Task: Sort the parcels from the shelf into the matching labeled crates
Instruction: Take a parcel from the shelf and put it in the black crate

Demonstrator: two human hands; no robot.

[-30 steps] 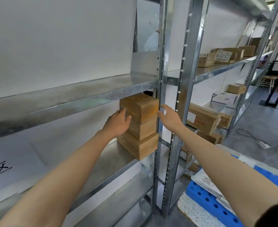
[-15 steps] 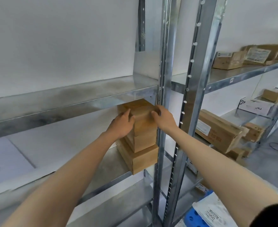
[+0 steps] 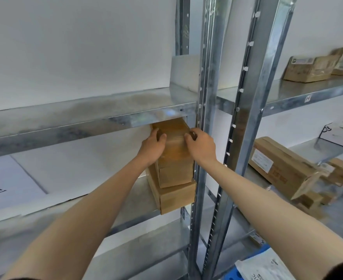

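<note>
1. Head view: three stacked parcels (image 3: 175, 175) sit on the metal shelf (image 3: 140, 207), beside its upright post (image 3: 205, 98).
2. Two hands, the left hand (image 3: 152, 146) and the right hand (image 3: 201, 146), clasp the top parcel (image 3: 173, 138) from either side, fingers curled.
3. The parcel's far end hides under the upper shelf board (image 3: 85, 122).

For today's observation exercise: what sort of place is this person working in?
Probably a stockroom or warehouse: metal shelving, stacked cardboard parcels on it, and more labelled boxes on the neighbouring bay.

Stockroom lined with metal racking.
Galvanised shelves (image 3: 85, 126) on punched steel uprights (image 3: 208, 77) stand against a bare white wall (image 3: 75, 47); a parcel stack (image 3: 175, 176) sits at one shelf's right end, and labelled cartons (image 3: 282, 168) lie in the neighbouring bay.
</note>
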